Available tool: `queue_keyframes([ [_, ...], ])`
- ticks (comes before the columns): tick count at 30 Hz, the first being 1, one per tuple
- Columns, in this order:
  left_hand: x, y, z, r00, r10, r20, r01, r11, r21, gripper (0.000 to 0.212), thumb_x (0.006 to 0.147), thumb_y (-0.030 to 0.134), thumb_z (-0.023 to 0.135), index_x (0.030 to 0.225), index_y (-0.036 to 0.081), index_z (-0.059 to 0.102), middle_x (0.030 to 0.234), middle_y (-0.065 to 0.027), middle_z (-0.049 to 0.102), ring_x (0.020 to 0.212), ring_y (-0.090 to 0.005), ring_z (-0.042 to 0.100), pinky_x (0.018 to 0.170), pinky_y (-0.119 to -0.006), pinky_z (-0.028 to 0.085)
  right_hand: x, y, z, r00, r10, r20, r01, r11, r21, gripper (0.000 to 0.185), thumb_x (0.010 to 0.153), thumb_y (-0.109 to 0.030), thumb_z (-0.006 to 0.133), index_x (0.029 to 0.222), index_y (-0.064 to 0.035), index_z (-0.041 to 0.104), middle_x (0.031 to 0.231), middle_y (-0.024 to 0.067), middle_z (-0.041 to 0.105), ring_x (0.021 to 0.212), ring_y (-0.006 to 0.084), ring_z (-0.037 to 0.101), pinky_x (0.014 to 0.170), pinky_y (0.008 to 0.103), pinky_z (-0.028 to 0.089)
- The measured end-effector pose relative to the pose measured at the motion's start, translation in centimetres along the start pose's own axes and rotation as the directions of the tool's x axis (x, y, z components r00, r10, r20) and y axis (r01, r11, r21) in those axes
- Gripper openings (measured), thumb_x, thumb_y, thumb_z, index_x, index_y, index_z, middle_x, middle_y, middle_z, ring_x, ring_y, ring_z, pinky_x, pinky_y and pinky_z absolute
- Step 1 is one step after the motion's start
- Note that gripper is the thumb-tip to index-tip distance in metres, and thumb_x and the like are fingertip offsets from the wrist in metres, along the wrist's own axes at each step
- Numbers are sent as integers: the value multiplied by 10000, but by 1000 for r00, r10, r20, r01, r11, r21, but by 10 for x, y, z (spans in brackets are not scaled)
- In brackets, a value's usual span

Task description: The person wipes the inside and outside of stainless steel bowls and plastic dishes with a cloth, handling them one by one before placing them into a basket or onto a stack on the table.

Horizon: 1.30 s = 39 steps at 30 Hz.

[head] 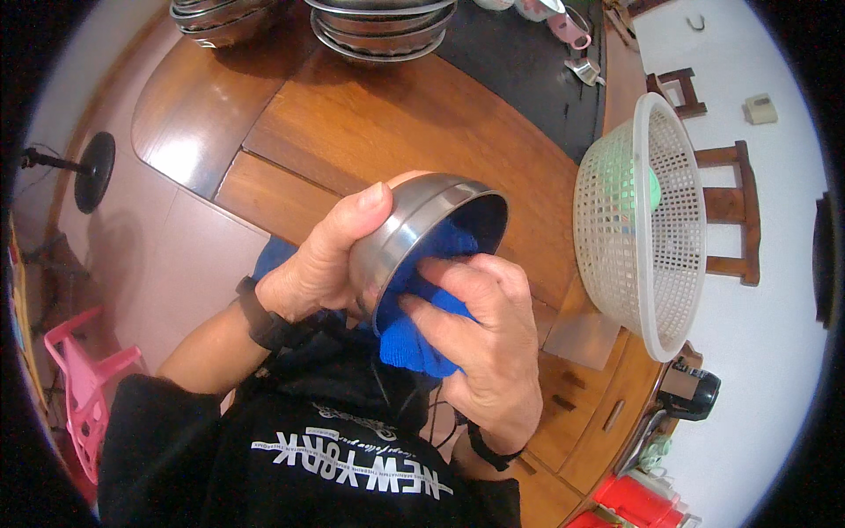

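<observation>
A stainless steel bowl point(412, 221) is held up in front of my chest, tilted with its mouth turned to the lower right. My left hand point(330, 251) grips it from outside, the thumb lying along the outer wall. A blue cloth point(422, 343) is bunched inside the bowl and hangs over its near rim. The fingers of my right hand point(488, 323) reach into the mouth and press the cloth there. Part of the bowl's inside is hidden by the cloth and those fingers.
Stacked metal bowls point(383, 30) and another stack point(224, 23) stand at the far side of the wooden table point(396, 125). To the right is a white plastic basket point(607, 218) with something green inside. Cups point(568, 30) lie on a black surface point(521, 72). A pink stool point(92, 369) stands at left.
</observation>
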<state>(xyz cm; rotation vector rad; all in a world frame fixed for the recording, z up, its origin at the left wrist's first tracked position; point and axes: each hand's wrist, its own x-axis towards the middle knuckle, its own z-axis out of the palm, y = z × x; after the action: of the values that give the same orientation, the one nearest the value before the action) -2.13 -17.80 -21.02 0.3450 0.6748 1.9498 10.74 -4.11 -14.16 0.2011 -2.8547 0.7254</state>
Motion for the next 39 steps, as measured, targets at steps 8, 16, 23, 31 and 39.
queue_keyframes([
  [8,5,-2,-11,999,23,-38,-31,978,-207,836,955,730,461,1449,59,528,1330,-172,652,1188,-281,662,1022,-416,547,-24,14,-13,969,126,-211,-138,989,-46,481,571,-11,620,1028,-89,747,1230,110,658,1104,373,572,934,458,480],
  [16,13,-5,-31,994,61,86,-5,841,-541,748,1016,683,372,1389,75,596,1286,-151,685,1116,-269,702,958,-441,590,-34,53,21,757,265,-597,-353,935,-33,605,682,160,495,1184,-85,728,1359,172,594,1253,339,569,1083,440,451],
  [23,9,0,-24,987,63,148,59,713,-698,664,1020,629,449,1349,85,641,1240,-134,718,1093,-262,708,970,-428,579,-27,61,27,799,315,-512,-321,944,80,646,636,160,488,1191,-62,733,1411,198,564,1310,381,510,1148,451,360],
  [31,5,3,-23,989,66,130,46,703,-710,572,1045,551,485,1280,68,682,1194,-113,741,1044,-220,715,956,-392,573,-20,59,37,887,334,-318,-412,885,-219,579,666,158,562,1185,-41,727,1416,166,572,1295,412,490,1133,486,372],
  [39,9,-3,-36,985,107,132,17,711,-703,517,1045,522,524,1200,70,722,1134,-98,760,994,-181,719,933,-348,577,-10,57,42,907,308,-288,-376,900,-222,595,657,113,598,1226,-25,701,1421,204,561,1307,428,480,1138,509,357],
])
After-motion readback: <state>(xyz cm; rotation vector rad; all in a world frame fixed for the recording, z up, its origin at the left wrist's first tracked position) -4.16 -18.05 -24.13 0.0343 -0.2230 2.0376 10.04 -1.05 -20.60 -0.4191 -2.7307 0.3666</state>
